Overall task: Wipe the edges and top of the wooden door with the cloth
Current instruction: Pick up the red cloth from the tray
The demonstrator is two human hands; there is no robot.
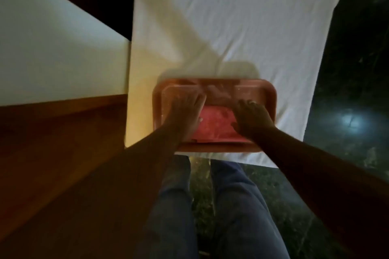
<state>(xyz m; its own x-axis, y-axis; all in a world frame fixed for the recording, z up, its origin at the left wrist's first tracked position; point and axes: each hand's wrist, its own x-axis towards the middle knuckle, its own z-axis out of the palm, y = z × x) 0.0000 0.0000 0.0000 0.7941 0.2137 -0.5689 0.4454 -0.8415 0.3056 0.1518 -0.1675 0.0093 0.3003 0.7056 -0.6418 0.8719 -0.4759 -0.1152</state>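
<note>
A folded pink-red cloth [216, 124] lies in an orange plastic tray [267, 94] on a white sheet. My left hand [185, 111] rests palm down on the cloth's left side, fingers spread toward the tray's far rim. My right hand [251, 118] lies flat on the cloth's right side. Both hands press on the cloth; neither visibly grips it. The brown wooden door [52, 153] fills the lower left of the view, beside my left forearm. The picture is dim and blurred.
The white sheet [242, 27] covers a mattress or table reaching away from me. A pale wall [52, 48] stands to the left above the wood. Dark glossy floor [347, 111] lies to the right. My legs in blue jeans [237, 216] are below the tray.
</note>
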